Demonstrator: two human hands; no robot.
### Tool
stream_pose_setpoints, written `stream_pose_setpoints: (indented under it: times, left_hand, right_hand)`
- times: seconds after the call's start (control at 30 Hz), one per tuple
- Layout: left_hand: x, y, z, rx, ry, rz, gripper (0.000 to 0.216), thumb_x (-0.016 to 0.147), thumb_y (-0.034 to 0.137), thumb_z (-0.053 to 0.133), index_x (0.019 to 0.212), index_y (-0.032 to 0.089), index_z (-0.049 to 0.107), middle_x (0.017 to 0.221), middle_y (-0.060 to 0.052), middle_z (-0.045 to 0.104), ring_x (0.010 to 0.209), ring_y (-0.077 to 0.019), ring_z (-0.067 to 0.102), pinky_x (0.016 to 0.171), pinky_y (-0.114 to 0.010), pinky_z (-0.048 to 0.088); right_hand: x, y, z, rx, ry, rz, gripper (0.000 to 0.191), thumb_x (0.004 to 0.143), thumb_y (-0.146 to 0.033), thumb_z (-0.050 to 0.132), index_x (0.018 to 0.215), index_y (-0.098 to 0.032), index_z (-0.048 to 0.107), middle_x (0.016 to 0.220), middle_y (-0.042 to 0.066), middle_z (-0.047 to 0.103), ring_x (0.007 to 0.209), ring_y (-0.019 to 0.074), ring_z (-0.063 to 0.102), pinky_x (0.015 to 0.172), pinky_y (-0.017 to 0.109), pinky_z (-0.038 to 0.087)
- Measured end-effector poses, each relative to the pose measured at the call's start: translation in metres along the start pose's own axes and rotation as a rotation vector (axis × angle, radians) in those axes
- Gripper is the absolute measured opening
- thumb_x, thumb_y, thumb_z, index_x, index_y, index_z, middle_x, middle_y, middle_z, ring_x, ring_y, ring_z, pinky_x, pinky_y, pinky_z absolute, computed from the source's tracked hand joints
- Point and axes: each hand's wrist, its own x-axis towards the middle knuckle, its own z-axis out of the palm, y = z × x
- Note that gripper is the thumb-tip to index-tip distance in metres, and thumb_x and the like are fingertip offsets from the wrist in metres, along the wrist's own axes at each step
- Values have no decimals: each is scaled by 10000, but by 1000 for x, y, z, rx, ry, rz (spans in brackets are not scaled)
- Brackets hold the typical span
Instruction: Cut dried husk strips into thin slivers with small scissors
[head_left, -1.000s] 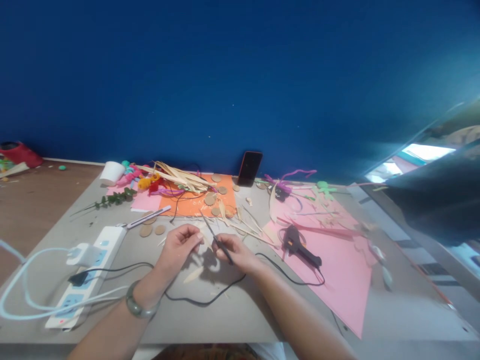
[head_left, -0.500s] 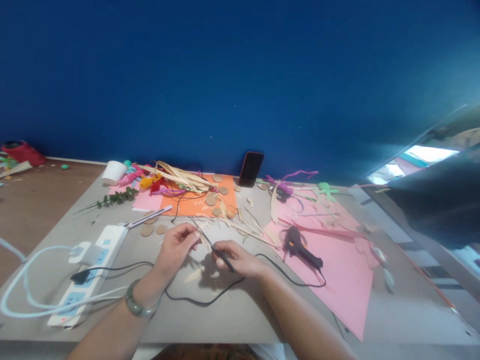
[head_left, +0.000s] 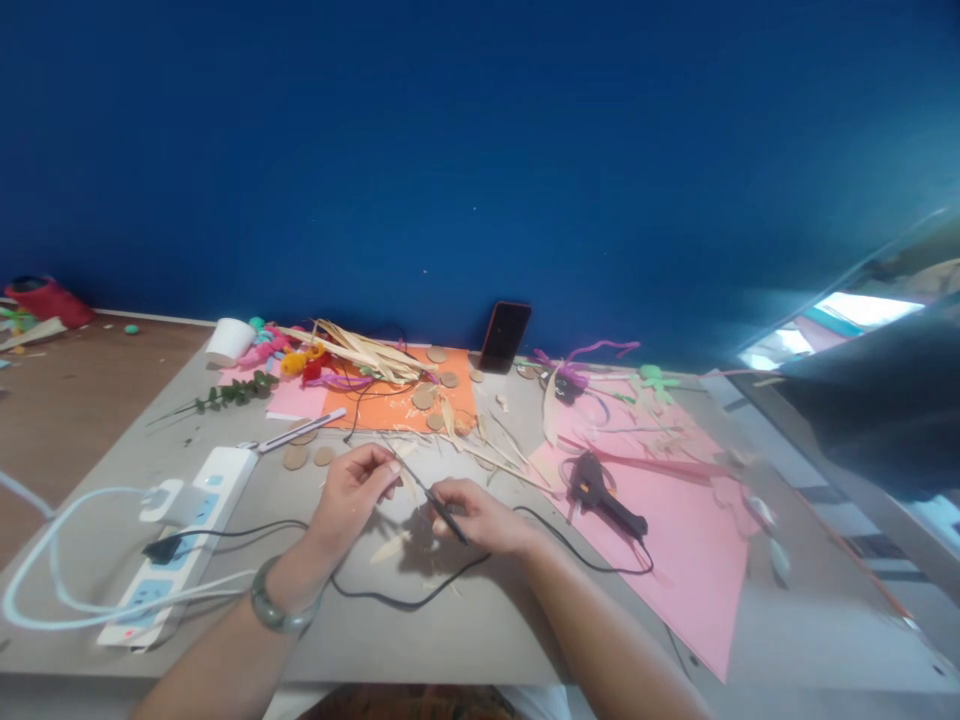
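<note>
My left hand (head_left: 356,497) is closed in a pinch, thumb against forefinger; whatever lies between them is too small to make out. Close beside those fingertips runs the thin front end of a slim black-handled tool (head_left: 444,510). My right hand (head_left: 476,515) is wrapped round the handle, and the tool slants up and leftward. Its exact kind is unclear at this angle. Pale husk scraps (head_left: 391,548) lie on the grey table (head_left: 405,645) below my hands. A black cord (head_left: 390,603) curves across the tabletop under my wrists.
A glue gun (head_left: 606,497) rests on pink paper (head_left: 697,570) at right. To the left are a power strip (head_left: 196,545) and a utility knife (head_left: 304,430). Dried husk strips (head_left: 360,352), wooden discs (head_left: 424,397) and orange paper (head_left: 360,410) lie behind; a phone (head_left: 505,337) leans against the wall.
Both hands keep nearly the same pose, and the tool stays between them. The whole view has shifted very slightly.
</note>
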Motion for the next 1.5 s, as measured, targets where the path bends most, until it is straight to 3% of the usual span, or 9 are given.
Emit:
stream_pose_setpoints:
  times: [0.23,0.43,0.63,1.03,1.5]
  left_hand:
    - [0,-3,0,-13,-1,-5,176,778,274,605,644,165,573,531,29,554,492,-84,471,497,-199,365]
    - [0,-7,-1,-16,9,-17,182,771,291,612,647,161,580,552,18,573,490,-85,466,492,-203,356]
    - [3,-5,0,-26,47,-47,186,742,317,639,661,162,578,555,25,573,479,-77,465,480,-193,350]
    - [3,-5,1,-74,73,-50,150,747,281,628,685,159,567,529,43,550,472,-69,464,477,-184,363]
    - [3,-5,2,-61,63,-51,167,765,296,618,710,148,564,517,20,598,460,-82,522,448,-182,394]
  right_hand:
    - [0,5,-2,-4,18,23,389,734,-484,641,595,-156,484,588,-30,465,586,97,405,526,200,328]
    - [2,6,-2,92,122,-10,504,686,-643,606,638,-155,488,584,-39,430,557,91,371,518,210,309]
    - [0,5,-5,104,31,-60,565,666,-714,563,724,-155,506,665,-10,464,611,114,404,560,229,327]
    - [0,7,-6,-72,-56,-35,388,738,-529,582,670,-160,483,666,-16,470,640,120,414,596,228,346]
    - [2,5,-3,-97,-28,-61,390,745,-497,587,619,-166,422,610,-46,383,603,99,355,550,216,287]
